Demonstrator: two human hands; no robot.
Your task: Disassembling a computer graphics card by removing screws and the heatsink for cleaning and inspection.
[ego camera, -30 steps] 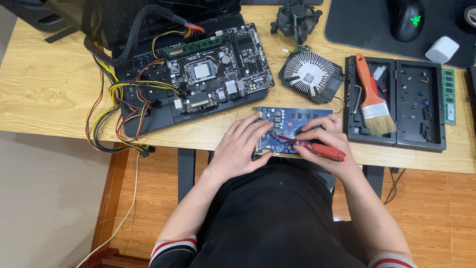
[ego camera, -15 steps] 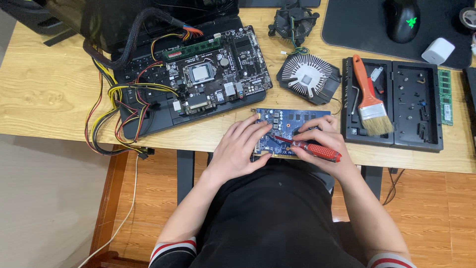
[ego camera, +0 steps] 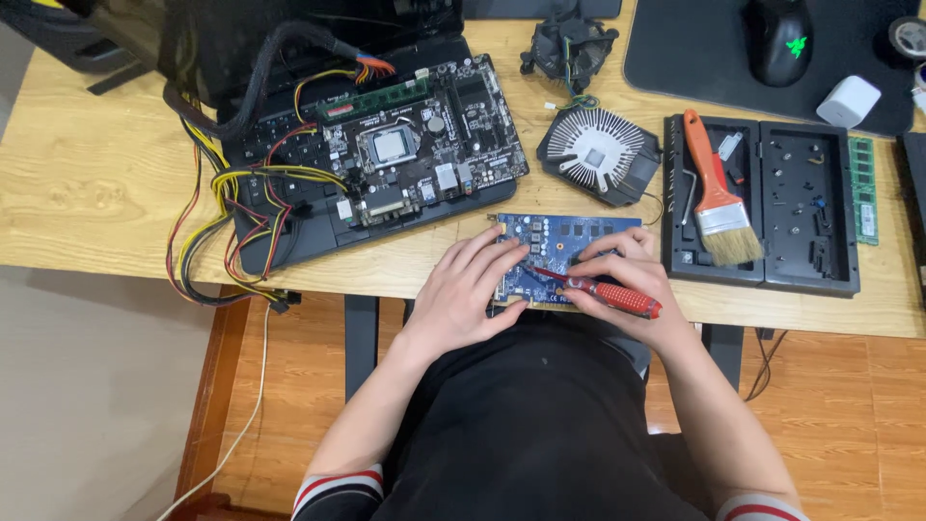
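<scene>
Working a blue circuit card (ego camera: 559, 253) with a red-handled screwdriver (ego camera: 603, 292) at the worktop's (ego camera: 87, 183) near edge.

The card is lain flat on the worktop, just in front of the body. It is pinned by the left hand (ego camera: 468, 294), whose grip is spread open across the card's left part. The right hand's (ego camera: 627, 289) grip is closed around the screwdriver, its tip set on the card. A motherboard (ego camera: 405, 159) is seen behind to the left, a round heatsink (ego camera: 598, 154) and an orange-handled brush (ego camera: 719, 193) to the right.

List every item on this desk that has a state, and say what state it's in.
blue circuit card: flat, bare, pinned by left hand
red screwdriver: gripped in right hand, tip on card
motherboard: exposed, cables attached
tool case: open
paintbrush: lying across the case
heatsink: detached
</scene>
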